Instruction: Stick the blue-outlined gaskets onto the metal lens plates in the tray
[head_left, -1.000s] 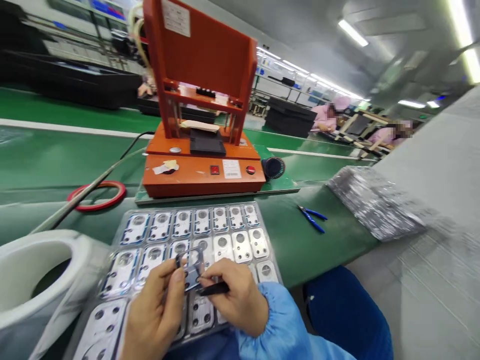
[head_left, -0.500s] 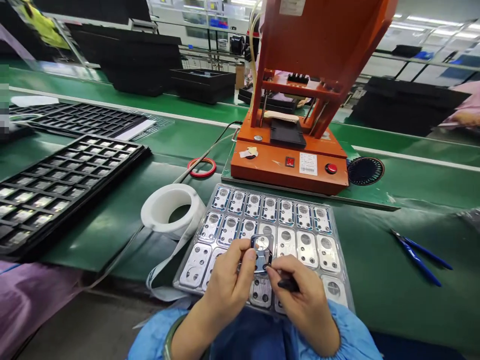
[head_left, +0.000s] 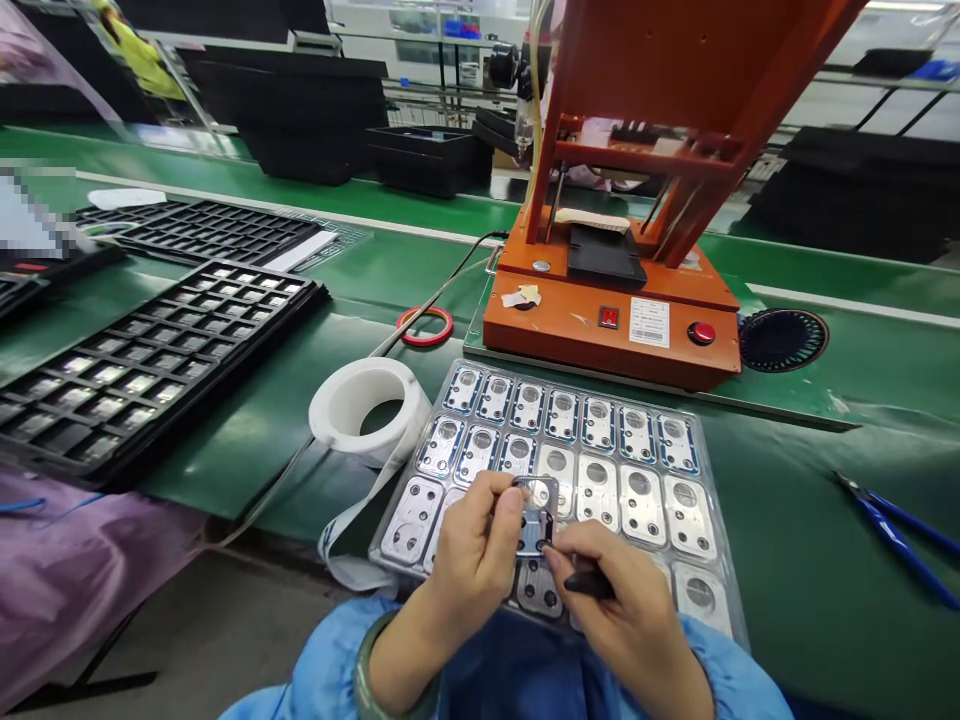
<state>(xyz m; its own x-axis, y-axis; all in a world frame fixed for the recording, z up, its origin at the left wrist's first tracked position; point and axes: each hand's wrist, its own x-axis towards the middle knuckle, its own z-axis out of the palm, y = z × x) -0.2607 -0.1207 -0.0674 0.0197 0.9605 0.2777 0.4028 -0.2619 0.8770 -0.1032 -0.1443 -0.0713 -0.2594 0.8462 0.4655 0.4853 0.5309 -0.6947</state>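
My left hand [head_left: 476,545] pinches a small rectangular plate [head_left: 533,528] by its left side, between thumb and fingers. It is shiny with a dark and bluish edge and a round area near the top. My right hand [head_left: 626,595] is closed around a short black tool [head_left: 589,584], whose tip is hidden; the fingertips touch the plate's lower right corner. Both hands are above a clear plastic tray [head_left: 718,500] holding rows of silver plates with round marks and small holes. Some plates in the back rows show blue edges.
Left of the tray stands a white tape roll [head_left: 341,405], its loose strip trailing down. An orange press [head_left: 592,325] stands behind. Blue-handled pliers [head_left: 896,540] lie at right, a black compartment tray [head_left: 161,350] at left. A red ring [head_left: 425,340] lies near the press.
The camera view has turned left, so everything appears further right. Both hands keep their hold, the plate tilting slightly at most.
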